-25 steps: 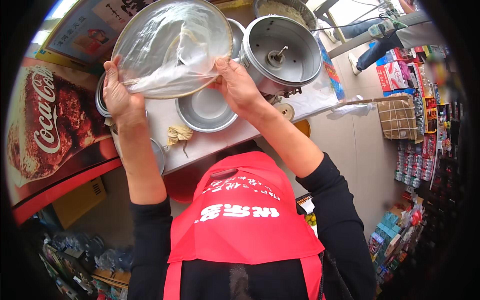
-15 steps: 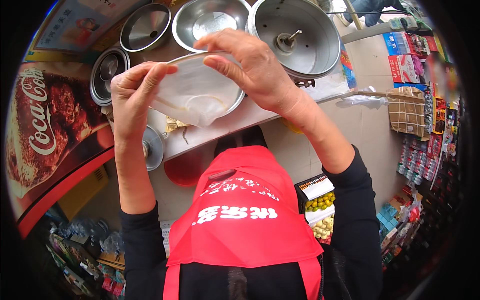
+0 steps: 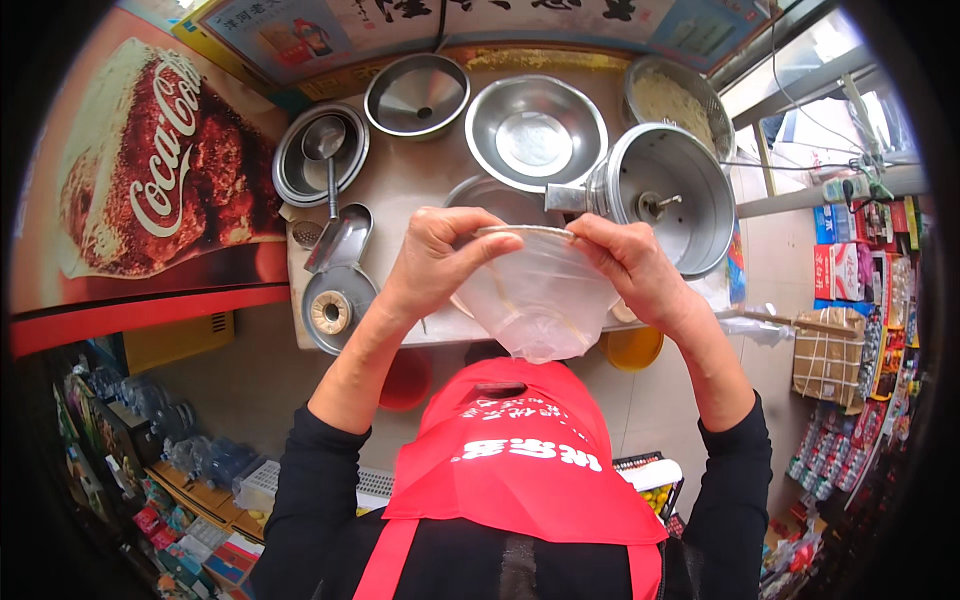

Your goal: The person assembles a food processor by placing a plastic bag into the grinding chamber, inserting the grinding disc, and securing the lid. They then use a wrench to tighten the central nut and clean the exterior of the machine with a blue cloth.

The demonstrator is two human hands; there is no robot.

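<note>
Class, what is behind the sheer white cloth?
Behind the sheer cloth, the far part of a metal bowl shows; its near part is mostly covered, so what lies there cannot be seen.

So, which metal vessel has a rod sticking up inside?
The deep round pot just beyond the right hand; the shallow bowl left of it has none.

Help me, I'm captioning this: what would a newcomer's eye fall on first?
Probably the bright red apron at lower centre, and just above it in the picture the pale translucent sheet hanging between the left hand and the right hand. Next might be the big drink poster at the left, then the deep metal pot toward the right end of the table.
</note>
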